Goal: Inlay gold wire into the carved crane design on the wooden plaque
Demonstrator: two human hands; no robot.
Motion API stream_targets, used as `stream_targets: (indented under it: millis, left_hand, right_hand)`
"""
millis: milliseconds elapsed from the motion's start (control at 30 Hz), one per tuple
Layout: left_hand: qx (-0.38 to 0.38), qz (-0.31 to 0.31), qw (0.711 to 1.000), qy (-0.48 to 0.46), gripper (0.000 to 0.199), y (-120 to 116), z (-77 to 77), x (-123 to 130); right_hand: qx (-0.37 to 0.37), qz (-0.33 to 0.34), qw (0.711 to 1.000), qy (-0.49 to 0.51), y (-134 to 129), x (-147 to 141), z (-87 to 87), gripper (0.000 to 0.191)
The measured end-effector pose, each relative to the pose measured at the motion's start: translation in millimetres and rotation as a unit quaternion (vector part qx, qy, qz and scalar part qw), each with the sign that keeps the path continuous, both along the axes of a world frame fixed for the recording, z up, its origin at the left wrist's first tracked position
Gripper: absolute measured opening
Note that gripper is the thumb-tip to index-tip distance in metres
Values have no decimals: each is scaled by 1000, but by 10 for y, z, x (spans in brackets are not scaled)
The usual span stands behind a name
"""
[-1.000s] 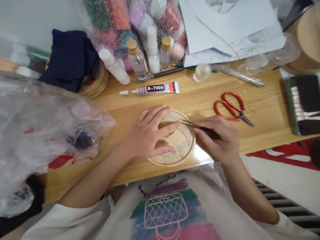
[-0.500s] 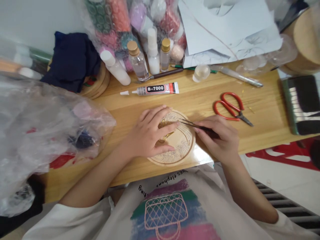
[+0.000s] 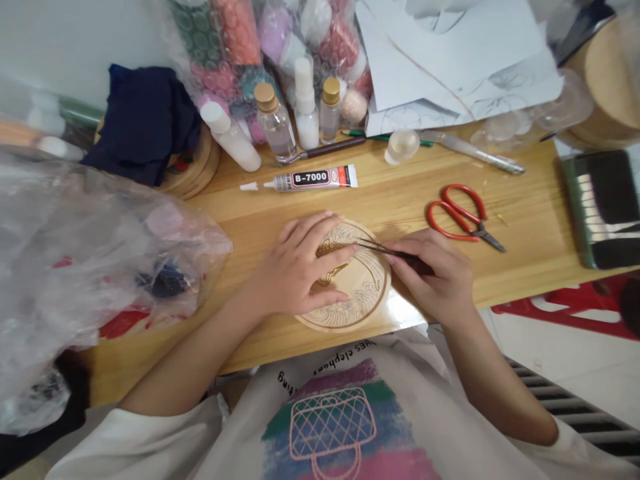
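My left hand (image 3: pixel 295 270) lies flat over the left part of the round wooden disc (image 3: pixel 367 283), its fingers (image 3: pixel 320 230) spread and pressing down beside the gold wire piece (image 3: pixel 333 257) that sits on the engraved face; nothing is gripped in that hand. My right hand (image 3: pixel 437 277) rests at the disc's right edge with its fingers pinched narrow around the dark tweezers (image 3: pixel 387 250), whose thin tips run leftward across the disc to the gold wire, right at my left fingertips. The disc sits at the near edge of the pale wooden bench (image 3: pixel 400 200), partly on a clear plastic sheet (image 3: pixel 405 313). Behind it lies a tube of B-7000 glue (image 3: pixel 313 178), and past that stand small bottles (image 3: pixel 275 123) and a bag of coloured spools (image 3: pixel 235 40). Red scissors (image 3: pixel 463 217) lie to the right, well apart from my hand. A crumpled plastic bag (image 3: pixel 80 260) fills the left side, a dark blue cloth (image 3: pixel 145 117) sits behind it, and sheets of paper (image 3: pixel 450 60) lie at the back right.
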State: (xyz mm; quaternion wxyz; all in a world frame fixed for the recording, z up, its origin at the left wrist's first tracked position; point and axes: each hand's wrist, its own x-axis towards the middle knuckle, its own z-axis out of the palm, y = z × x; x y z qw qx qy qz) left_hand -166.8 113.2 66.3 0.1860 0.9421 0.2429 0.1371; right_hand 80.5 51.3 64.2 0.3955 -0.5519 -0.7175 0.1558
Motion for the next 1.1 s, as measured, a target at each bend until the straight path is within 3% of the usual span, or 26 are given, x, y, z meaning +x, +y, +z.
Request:
stream_targets:
  millis: [367, 667, 1100]
  left_hand:
    - [-9, 30, 999, -29, 64, -14, -2, -10]
    - [-36, 138, 985, -98, 45, -21, -61, -26]
    - [9, 77, 996, -40, 43, -15, -29, 15]
  right_hand:
    - [6, -3, 1000, 5, 5, 0, 11, 10]
    - [23, 7, 1000, 7, 25, 7, -6, 10]
    - [29, 15, 999, 0, 15, 17, -31, 11]
